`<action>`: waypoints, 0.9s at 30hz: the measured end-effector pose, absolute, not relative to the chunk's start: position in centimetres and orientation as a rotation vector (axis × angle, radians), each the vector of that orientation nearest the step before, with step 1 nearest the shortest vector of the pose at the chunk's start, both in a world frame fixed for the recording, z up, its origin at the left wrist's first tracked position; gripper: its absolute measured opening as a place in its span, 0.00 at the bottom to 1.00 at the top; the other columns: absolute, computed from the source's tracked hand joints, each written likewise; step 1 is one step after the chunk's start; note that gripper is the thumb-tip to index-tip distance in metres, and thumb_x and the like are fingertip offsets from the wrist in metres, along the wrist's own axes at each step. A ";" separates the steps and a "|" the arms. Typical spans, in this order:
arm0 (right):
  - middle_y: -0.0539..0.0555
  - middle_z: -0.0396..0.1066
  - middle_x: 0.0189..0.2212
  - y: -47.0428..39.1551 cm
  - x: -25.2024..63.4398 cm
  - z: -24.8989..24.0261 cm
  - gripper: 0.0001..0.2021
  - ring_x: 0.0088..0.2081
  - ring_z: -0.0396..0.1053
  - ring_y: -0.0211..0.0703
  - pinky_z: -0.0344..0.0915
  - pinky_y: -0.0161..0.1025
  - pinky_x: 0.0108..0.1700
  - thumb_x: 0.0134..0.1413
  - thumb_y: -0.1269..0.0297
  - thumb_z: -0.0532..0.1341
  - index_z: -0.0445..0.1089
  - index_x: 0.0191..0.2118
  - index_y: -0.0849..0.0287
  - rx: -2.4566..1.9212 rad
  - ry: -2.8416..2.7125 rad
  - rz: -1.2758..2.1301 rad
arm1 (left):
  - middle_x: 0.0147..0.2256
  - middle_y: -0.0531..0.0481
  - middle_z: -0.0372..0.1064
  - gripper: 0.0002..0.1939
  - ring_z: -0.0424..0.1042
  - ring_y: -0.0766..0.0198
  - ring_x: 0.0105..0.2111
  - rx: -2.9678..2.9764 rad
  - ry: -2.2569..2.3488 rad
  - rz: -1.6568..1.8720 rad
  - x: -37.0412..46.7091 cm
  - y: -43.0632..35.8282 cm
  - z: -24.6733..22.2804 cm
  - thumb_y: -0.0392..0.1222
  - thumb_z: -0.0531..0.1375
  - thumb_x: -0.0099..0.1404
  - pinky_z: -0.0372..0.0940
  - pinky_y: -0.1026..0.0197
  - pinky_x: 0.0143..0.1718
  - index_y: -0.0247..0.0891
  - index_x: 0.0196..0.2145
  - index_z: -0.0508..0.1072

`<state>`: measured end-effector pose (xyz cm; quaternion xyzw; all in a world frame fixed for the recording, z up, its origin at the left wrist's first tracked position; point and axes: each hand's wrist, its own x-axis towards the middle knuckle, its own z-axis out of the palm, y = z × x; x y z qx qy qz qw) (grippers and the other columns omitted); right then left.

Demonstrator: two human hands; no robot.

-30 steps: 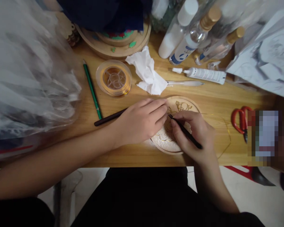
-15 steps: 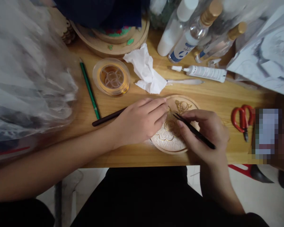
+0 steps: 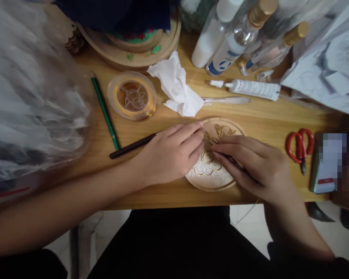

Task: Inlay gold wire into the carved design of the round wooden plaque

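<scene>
A round wooden disc [image 3: 221, 181] with gold wire outlines over a drawn pattern lies near the table's front edge. My left hand [image 3: 174, 154] rests over its left side, fingers close together; whether anything is under the fingertips is hidden. A dark stick [image 3: 132, 146] lies on the table and passes beneath that hand. My right hand [image 3: 250, 161] is closed on black tweezers [image 3: 244, 170], with thumb and fingertips at the disc's middle. The tweezers' tips are hidden by the fingers.
Behind lie a wire spool [image 3: 132, 95], green pencil [image 3: 104, 110], crumpled tissue [image 3: 178, 87], white pen [image 3: 228, 100] and tube [image 3: 254, 88]. Bottles [image 3: 228, 50] stand at the back. Red-handled snips [image 3: 299, 146] lie right; a plastic bag [image 3: 37, 93] fills the left.
My right hand has turned and its fingers have closed further over the tweezers, covering their tips. My left hand stays nearly in place. The view has shifted slightly.
</scene>
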<state>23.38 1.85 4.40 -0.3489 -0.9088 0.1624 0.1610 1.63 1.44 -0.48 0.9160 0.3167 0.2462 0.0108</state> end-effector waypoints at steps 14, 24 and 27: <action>0.56 0.77 0.37 2.8 23.6 4.1 0.08 0.40 0.76 0.43 0.74 0.38 0.44 0.57 0.76 0.63 0.71 0.42 0.61 -0.956 -2.601 0.560 | 0.48 0.41 0.76 0.10 0.72 0.54 0.54 2.852 0.995 0.730 1.6 1.5 -0.3 0.34 0.55 0.71 0.71 0.57 0.51 0.26 0.44 0.74; 0.54 0.75 0.34 2.2 23.1 3.1 0.10 0.36 0.74 0.40 0.72 0.35 0.37 0.58 0.76 0.62 0.69 0.45 0.62 -1.018 -2.454 0.634 | 0.48 0.41 0.76 0.10 0.72 0.55 0.54 2.789 1.008 0.756 1.6 1.4 -0.3 0.34 0.55 0.71 0.71 0.57 0.51 0.26 0.43 0.74; 0.51 0.75 0.32 1.9 23.0 2.9 0.10 0.32 0.73 0.37 0.71 0.33 0.34 0.57 0.76 0.62 0.68 0.45 0.60 -1.054 -2.396 0.622 | 0.48 0.41 0.75 0.11 0.72 0.56 0.54 2.754 1.017 0.780 1.7 1.5 -0.4 0.34 0.53 0.72 0.70 0.57 0.52 0.27 0.45 0.73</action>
